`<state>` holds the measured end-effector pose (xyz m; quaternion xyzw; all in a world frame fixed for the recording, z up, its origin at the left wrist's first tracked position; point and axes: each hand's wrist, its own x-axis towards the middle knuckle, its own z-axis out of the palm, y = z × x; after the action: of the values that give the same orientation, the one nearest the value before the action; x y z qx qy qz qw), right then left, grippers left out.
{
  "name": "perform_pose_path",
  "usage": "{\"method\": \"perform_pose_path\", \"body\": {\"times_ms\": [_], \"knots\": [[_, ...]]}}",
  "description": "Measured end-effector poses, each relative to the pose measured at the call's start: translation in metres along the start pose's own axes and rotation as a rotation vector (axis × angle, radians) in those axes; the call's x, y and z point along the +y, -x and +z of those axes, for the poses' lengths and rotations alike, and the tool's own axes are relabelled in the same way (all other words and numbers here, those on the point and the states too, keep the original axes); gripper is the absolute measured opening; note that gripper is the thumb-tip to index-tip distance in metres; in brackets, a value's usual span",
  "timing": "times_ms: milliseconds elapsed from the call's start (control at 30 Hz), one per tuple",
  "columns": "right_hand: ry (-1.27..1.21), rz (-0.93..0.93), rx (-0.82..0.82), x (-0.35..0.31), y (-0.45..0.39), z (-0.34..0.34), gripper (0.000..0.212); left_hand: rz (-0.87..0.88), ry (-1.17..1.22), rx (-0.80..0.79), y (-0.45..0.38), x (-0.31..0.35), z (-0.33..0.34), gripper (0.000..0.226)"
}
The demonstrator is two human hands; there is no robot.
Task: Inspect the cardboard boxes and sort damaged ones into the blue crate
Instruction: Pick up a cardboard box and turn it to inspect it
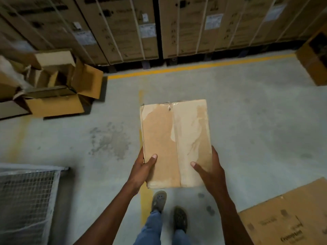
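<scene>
Above the floor (247,112), left hand (141,167) and right hand (210,167) grip the box (175,138), long axis pointing away.

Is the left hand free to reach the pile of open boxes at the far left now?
Probably not yet. The left hand grips the held cardboard box together with the right hand, and the open boxes lie well away across bare floor. Nothing blocks the path itself.
</scene>
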<state>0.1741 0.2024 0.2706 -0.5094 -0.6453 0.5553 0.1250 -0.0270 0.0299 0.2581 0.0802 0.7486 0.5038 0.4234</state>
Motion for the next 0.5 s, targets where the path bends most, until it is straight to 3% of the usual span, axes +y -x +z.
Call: {"method": "perform_pose_path", "body": {"times_ms": [267,500], "knots": [[0.023,-0.218,-0.246,-0.115,0.061,0.040,0.088,0.104,0.099,0.276,0.123,0.033,-0.089,0.061],[0.125,-0.420,-0.489,-0.186,0.107,0.126,0.087,0.154,0.329,0.605,0.209,0.019,-0.160,0.066]]}}
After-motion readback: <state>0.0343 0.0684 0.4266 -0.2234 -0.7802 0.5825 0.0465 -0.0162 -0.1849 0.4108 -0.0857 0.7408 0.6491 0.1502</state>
